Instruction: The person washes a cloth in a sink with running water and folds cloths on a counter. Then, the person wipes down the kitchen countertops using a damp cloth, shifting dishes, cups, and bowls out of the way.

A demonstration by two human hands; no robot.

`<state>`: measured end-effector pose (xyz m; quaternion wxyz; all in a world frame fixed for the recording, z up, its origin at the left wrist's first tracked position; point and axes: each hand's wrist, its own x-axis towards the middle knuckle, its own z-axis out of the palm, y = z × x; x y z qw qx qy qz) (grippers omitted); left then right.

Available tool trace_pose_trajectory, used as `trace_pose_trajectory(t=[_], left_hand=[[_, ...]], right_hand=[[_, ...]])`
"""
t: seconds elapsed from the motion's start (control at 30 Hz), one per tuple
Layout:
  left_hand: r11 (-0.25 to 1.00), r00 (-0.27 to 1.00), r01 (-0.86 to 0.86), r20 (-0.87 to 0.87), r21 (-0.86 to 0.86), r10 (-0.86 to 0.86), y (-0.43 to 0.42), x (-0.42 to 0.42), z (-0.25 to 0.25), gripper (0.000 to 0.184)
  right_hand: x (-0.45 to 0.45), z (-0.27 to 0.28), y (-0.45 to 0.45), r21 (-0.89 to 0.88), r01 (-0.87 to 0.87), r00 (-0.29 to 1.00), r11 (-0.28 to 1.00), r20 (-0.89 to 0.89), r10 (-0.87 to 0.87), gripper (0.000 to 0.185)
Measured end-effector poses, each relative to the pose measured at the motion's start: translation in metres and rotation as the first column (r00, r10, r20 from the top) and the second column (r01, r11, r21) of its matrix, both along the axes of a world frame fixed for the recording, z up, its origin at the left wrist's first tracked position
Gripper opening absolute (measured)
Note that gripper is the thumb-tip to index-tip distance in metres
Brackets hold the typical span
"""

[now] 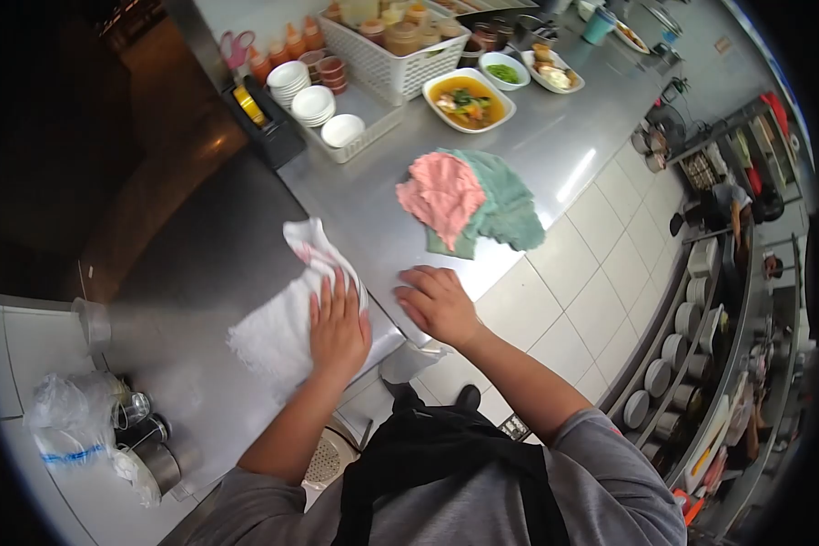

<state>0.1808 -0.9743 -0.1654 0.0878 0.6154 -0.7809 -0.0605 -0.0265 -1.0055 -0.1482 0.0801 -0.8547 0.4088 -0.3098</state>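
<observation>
My left hand (339, 326) lies flat on a white cloth (278, 332), its fingers stretched out over the folded part. The cloth is spread on the steel counter (200, 355), near its edge. To the right, my right hand (435, 300) rests at the corner of the adjoining steel table, fingers apart and slightly bent, holding nothing. Just beyond it, a pink cloth (441, 196) lies partly on top of a green cloth (510, 205).
A soup bowl (469, 102), a plate of food (552, 71) and a white basket (396, 65) of jars stand farther back. White saucers (343, 130) sit in a tray (373, 136). Plastic bags (73, 414) lie at the left. Shelves with dishes (658, 377) stand right, past the tiled floor.
</observation>
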Motion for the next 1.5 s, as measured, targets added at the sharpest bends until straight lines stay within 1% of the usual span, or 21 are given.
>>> trace_pose_trajectory(t=[0.17,0.23,0.3,0.37,0.43,0.5,0.7,0.8,0.87,0.9,0.93,0.97,1.07,1.13,1.17,1.27,1.33,1.37,1.43,1.47,1.5], left_hand=[[0.990,0.982,0.134,-0.141,0.054,-0.125,0.082,-0.043,0.008,0.052],[0.990,0.831,0.038,-0.555,0.135,0.044,0.101,-0.063,0.015,0.049],[0.834,0.678,0.004,-0.615,0.552,0.403,0.102,-0.071,0.026,0.046],[0.775,0.226,-0.127,-0.743,0.619,0.630,0.106,-0.066,-0.023,0.048],[0.716,-0.437,0.195,-0.595,0.670,0.675,0.090,-0.081,0.034,0.051],[0.774,-0.556,0.308,-0.556,0.553,0.618,0.089,-0.075,0.062,0.054],[0.895,-0.631,-0.001,-0.695,0.446,0.345,0.101,-0.051,0.142,0.053],[0.919,-0.563,-0.088,-0.780,0.385,0.273,0.092,-0.016,0.157,0.052],[0.692,-0.258,-0.523,-0.867,0.497,0.427,0.076,0.010,0.141,0.054],[0.697,-0.254,-0.525,-0.871,0.489,0.419,0.066,0.016,0.127,0.054],[0.542,0.173,-0.829,-0.859,0.137,0.482,0.054,0.019,0.110,0.056],[0.385,0.505,-0.863,-0.617,-0.328,0.604,0.041,0.020,0.098,0.059],[0.658,0.790,-0.591,-0.500,-0.466,0.355,0.010,-0.016,0.090,0.062],[0.832,0.835,-0.448,-0.486,-0.328,0.258,-0.013,-0.054,0.105,0.054],[0.880,0.846,-0.374,-0.496,-0.292,0.195,-0.028,-0.064,0.100,0.051],[0.985,0.822,-0.115,-0.569,-0.128,0.021,-0.067,-0.084,0.103,0.049],[0.975,0.832,-0.064,-0.551,-0.211,-0.064,-0.081,-0.101,0.127,0.047],[0.958,0.836,-0.018,-0.530,-0.286,-0.142,-0.085,-0.103,0.139,0.045],[0.984,0.836,0.036,-0.534,-0.177,-0.127,-0.091,-0.092,0.153,0.038],[0.994,0.840,0.096,-0.530,-0.060,-0.113,-0.091,-0.085,0.158,0.032],[0.995,0.838,0.081,-0.536,-0.059,-0.100,-0.091,-0.077,0.163,0.032]], right_hand=[[-0.033,-0.012,0.056,0.128,-0.099,0.979,0.987,0.188,0.074,0.025],[-0.062,-0.010,0.085,0.222,-0.121,0.970,0.968,0.232,0.068,0.027],[-0.097,-0.011,0.106,0.285,-0.116,0.967,0.951,0.253,0.042,0.034],[-0.131,-0.023,0.123,0.655,-0.072,0.873,0.752,0.406,-0.270,0.039],[-0.162,-0.036,0.126,0.708,-0.160,0.794,0.688,0.507,-0.337,0.039],[-0.195,-0.034,0.119,0.873,-0.286,0.700,0.396,0.472,-0.536,0.037],[-0.236,0.007,0.066,0.827,-0.273,0.744,0.491,0.506,-0.437,0.027],[-0.219,0.027,0.018,0.767,-0.271,0.776,0.582,0.532,-0.339,0.025],[-0.199,0.035,-0.017,0.729,-0.274,0.793,0.627,0.541,-0.282,0.024],[-0.187,0.038,-0.037,0.678,-0.175,0.845,0.714,0.476,-0.245,0.023],[-0.176,0.041,-0.054,0.606,-0.076,0.888,0.792,0.402,-0.222,0.022],[-0.163,0.044,-0.068,0.597,-0.071,0.885,0.799,0.406,-0.225,0.022],[-0.132,0.044,-0.109,0.447,0.134,0.909,0.884,0.301,-0.290,0.020],[-0.114,0.033,-0.132,0.315,0.362,0.919,0.877,0.037,-0.393,0.020],[-0.108,0.034,-0.140,0.311,0.358,0.921,0.880,0.037,-0.388,0.020],[-0.088,0.043,-0.142,0.306,0.284,0.957,0.909,-0.032,-0.289,0.015],[-0.075,0.085,-0.121,-0.081,0.073,0.988,0.994,-0.131,-0.083,0.013],[-0.069,0.102,-0.110,-0.084,0.070,0.987,0.994,-0.138,-0.081,0.013],[-0.060,0.131,-0.094,-0.248,-0.205,0.941,0.947,0.214,0.260,0.009],[-0.060,0.140,-0.089,-0.244,-0.221,0.940,0.944,0.205,0.273,0.009],[-0.062,0.147,-0.086,0.133,-0.219,0.900,0.967,0.410,0.147,0.008]])
